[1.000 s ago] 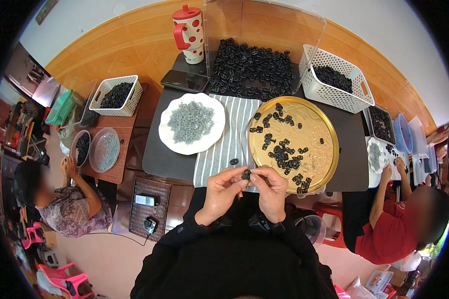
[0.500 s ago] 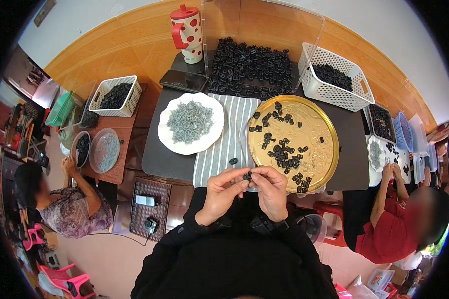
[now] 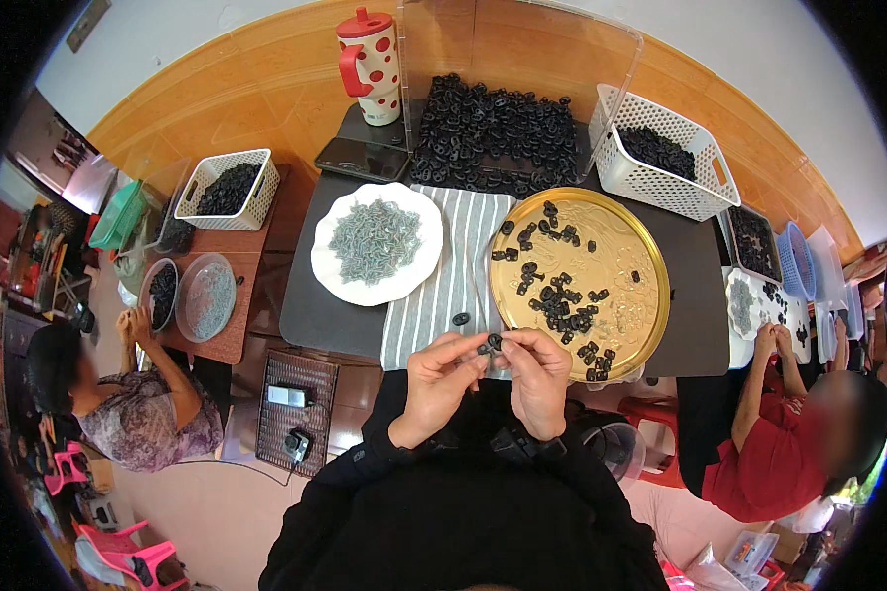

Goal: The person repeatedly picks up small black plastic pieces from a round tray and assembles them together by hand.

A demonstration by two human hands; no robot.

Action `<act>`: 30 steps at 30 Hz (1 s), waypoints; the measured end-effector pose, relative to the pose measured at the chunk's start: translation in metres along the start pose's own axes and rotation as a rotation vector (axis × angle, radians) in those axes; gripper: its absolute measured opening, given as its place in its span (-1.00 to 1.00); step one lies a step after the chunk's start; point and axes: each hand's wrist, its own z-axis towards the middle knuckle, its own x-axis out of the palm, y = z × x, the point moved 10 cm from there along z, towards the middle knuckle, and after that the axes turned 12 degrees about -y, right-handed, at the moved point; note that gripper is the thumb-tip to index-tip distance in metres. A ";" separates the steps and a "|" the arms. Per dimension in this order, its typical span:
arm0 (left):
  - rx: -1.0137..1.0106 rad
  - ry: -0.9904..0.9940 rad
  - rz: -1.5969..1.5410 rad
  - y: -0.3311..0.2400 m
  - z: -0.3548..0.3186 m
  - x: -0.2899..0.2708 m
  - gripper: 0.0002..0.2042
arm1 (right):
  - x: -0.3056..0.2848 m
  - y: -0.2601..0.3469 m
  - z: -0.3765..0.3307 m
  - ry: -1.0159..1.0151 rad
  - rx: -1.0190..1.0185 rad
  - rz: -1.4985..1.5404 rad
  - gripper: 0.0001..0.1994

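Over the front edge of a grey-and-white striped cloth (image 3: 450, 246), my two hands meet fingertip to fingertip. My right hand (image 3: 535, 386) pinches a small black oval plastic piece (image 3: 495, 341) between thumb and forefinger. My left hand (image 3: 436, 386) is closed against it, holding a small dark part (image 3: 483, 350) whose exact shape is too small to make out. Just beyond my fingers a loose black oval piece (image 3: 461, 318) lies on the cloth. To the left stands a white scalloped plate (image 3: 329, 268) heaped with grey screws (image 3: 375, 241). A round gold tray (image 3: 616, 222) on the right carries scattered black parts (image 3: 567, 310).
Behind lies a large pile of black plastic pieces (image 3: 493, 133) within a clear-walled box (image 3: 522, 30). A phone (image 3: 363, 158), a spotted tumbler (image 3: 377, 74) and a white basket (image 3: 660, 197) stand near the back. Co-workers sit left (image 3: 143, 419) and right (image 3: 774, 458).
The black oval piece between my fingertips has turned and shows more of its face. My hands stay almost in place. The left co-worker's hands have shifted slightly.
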 end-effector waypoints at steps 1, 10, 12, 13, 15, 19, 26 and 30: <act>0.000 -0.001 0.000 0.000 0.000 0.000 -0.69 | -0.001 -0.004 0.000 -0.001 0.033 0.020 -0.89; -0.057 -0.033 -0.035 0.003 -0.002 -0.001 -0.73 | -0.001 -0.014 0.001 0.018 0.133 0.103 -0.88; -0.054 -0.036 -0.041 0.004 -0.001 -0.002 -0.76 | 0.000 -0.015 0.000 0.023 0.141 0.105 -0.88; -0.055 -0.034 -0.042 0.004 -0.001 -0.002 -0.76 | 0.001 -0.012 -0.001 0.030 0.116 0.084 -0.89; -0.074 -0.035 -0.037 0.007 0.000 -0.002 -0.77 | 0.000 -0.009 -0.001 0.034 0.089 0.062 -0.89; -0.083 -0.036 -0.050 0.004 0.000 -0.004 -0.78 | 0.003 -0.008 -0.002 0.063 0.069 0.036 -0.90; -0.116 -0.011 -0.067 0.007 0.001 -0.004 -0.75 | 0.003 -0.005 -0.002 0.063 0.050 0.003 -0.90; -0.144 -0.021 -0.089 0.006 0.002 -0.002 -0.72 | 0.004 -0.002 -0.003 0.070 0.044 0.009 -0.90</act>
